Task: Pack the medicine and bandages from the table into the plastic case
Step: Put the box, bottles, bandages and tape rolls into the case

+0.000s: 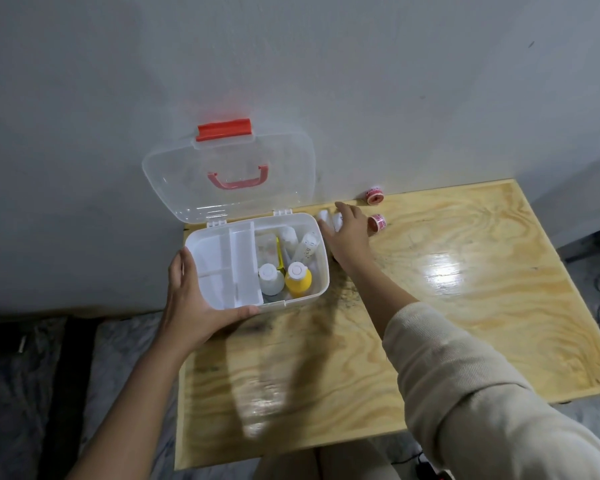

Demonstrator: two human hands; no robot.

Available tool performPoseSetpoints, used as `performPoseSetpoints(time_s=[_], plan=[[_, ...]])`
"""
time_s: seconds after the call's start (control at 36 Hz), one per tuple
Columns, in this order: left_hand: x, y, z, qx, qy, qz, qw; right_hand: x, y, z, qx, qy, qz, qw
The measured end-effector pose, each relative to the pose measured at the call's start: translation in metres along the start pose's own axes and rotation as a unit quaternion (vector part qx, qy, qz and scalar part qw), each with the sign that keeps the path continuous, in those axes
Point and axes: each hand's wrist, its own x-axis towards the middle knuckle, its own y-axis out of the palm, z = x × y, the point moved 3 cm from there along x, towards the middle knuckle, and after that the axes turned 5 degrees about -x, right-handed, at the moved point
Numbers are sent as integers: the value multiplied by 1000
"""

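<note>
The clear plastic case (321, 268) stands open at the table's far left corner, its lid (229, 174) leaning back against the wall. A white divided tray (219, 268) covers its left half. In the right half stand a yellow bottle (298, 280) and a white bottle (270, 279), with other white containers behind them. My left hand (191, 299) grips the case's near left corner. My right hand (349, 233) lies over white bandage rolls (328, 218) just right of the case, fingers curled on them. Two red-and-white tape rolls (377, 223) (374, 195) lie further right near the wall.
The wooden table (465, 289) runs right and toward me, with a raised rim along its right edge. A grey wall rises directly behind the case. Dark floor and cables show past the table's left and right sides.
</note>
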Motion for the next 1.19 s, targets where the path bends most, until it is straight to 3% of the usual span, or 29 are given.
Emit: performPoseSetpoints(time_s=[0.36,0.5,0.64,0.72,0.94,1.19], plan=[[0,0,0,-2,-1,-2,1000,-20,-2,-12,-158,-105,21,982],[0,-1,1,-6,6,-3,1000,-31,-2,-11,-206,-106,35,972],[1,0,2,-20,16,-17,1000,-38,-4,-10,-182,-36,-5,983],[0,1,4,-26,18,-20,999,-40,-5,-9,-188,-40,-22,981],[-2,13,0,-42,25,-41,998,-53,-8,-14,-230,-79,0,970],[-3,23,-8,-57,37,-39,997,-76,-23,-26,-141,-25,18,990]])
